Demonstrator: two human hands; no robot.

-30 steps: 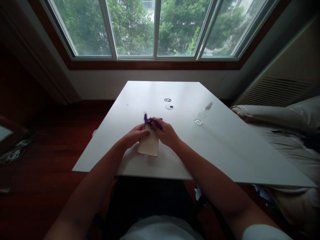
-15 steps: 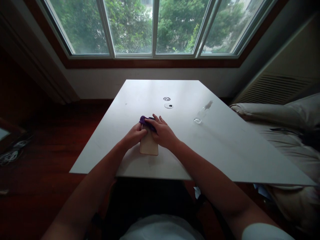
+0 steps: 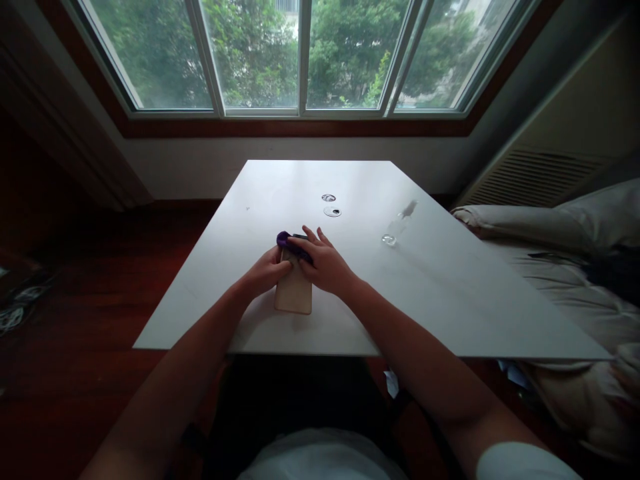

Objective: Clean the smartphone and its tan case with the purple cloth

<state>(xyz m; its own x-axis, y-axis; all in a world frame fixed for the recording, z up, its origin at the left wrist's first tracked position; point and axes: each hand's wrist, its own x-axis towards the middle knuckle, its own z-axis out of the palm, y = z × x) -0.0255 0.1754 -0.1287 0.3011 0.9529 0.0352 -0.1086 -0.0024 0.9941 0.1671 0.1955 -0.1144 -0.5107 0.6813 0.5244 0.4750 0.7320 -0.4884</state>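
Over the near part of the white table [image 3: 225,267], my left hand [image 3: 265,272] is closed on the left edge of a phone [image 3: 294,293] with a pale beige back, its thumb lying on the back. A dark camera patch shows at the phone's top end. My right hand [image 3: 325,262] presses a purple cloth [image 3: 284,239] against the upper part of the phone, some of its fingers stretched past the top right corner. Much of the cloth is hidden under the right fingers. The lower end of the phone is uncovered.
A clear bottle [image 3: 397,227], apparently a spray bottle, stands on the table to the right. Two small round items [image 3: 333,211] lie farther back. Past the right edge is a cushioned seat [image 3: 560,267]; a window [image 3: 260,60] is ahead.
Both hands keep their hold on the phone and cloth. The whole view has shifted slightly; the right hand has moved very little on the phone.
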